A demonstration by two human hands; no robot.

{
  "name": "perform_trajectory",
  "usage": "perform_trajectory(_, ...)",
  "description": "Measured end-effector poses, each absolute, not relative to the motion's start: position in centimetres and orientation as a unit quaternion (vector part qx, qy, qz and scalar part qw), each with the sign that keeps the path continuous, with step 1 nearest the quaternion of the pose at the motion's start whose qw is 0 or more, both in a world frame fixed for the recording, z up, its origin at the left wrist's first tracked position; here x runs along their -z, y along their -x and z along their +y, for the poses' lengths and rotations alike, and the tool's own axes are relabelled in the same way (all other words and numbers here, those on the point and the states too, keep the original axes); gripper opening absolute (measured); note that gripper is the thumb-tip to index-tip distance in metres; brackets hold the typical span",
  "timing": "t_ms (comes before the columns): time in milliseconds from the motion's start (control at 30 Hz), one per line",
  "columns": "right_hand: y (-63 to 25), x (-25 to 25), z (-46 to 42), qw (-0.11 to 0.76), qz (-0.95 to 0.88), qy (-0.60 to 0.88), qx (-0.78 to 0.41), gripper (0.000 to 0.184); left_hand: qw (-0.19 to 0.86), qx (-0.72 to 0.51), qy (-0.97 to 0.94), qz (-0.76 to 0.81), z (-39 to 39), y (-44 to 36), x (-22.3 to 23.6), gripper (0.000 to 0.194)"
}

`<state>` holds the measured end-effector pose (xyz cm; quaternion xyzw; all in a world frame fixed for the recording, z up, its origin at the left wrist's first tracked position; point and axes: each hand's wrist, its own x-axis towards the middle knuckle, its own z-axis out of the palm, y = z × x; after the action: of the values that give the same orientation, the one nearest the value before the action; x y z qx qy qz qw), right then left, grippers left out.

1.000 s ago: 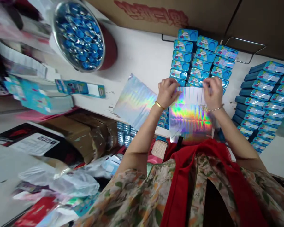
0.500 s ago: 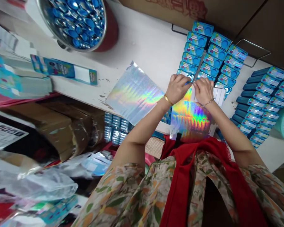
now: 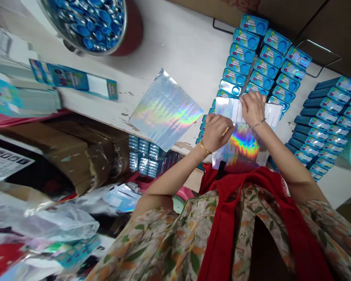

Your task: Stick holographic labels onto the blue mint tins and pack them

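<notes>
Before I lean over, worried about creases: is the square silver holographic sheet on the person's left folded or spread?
Spread: the square silver holographic sheet lies opened out, all four corners showing, no fold visible.

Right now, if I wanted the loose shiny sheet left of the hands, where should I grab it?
I'd pinch the loose shiny sheet by its near corner, coming from the near side: it lies flat on the white table, and that corner appears to poke past the front edge, likely leaving thumb room underneath.
</notes>
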<state>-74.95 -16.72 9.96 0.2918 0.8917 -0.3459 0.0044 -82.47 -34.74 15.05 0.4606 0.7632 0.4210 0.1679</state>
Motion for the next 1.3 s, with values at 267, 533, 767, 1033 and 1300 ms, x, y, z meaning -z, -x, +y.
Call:
perform_trajectory(267,72.0,-13.9,-18.1,-0.144,0.722,-0.310,0.602,0.074,0.222,-0.653,-0.092,0.718,-30.1,83.0,-16.5,0.030)
perform_trajectory(533,68.9,-14.0,-15.0,-0.198,0.693,-0.435,0.540,0.052,0.293,-0.658,-0.119,0.683,-24.1,80.8,-12.0,0.031)
perform_trajectory(767,66.0,-11.9,-6.5,-0.195,0.759,-0.469,0.407,0.043,0.231,-0.590,-0.239,0.736,-15.0,80.1,-9.4,0.029)
perform_trajectory(1033,65.3,-8.3,-4.9,-0.117,0.804,-0.491,0.314,0.044,0.205,-0.405,-0.307,0.836,-13.7,79.1,-8.8,0.023)
perform_trajectory(1300,65.8,-4.6,-6.2,-0.168,0.715,-0.518,0.439,0.052,0.237,-0.402,-0.251,0.848,-13.5,80.1,-8.0,0.052)
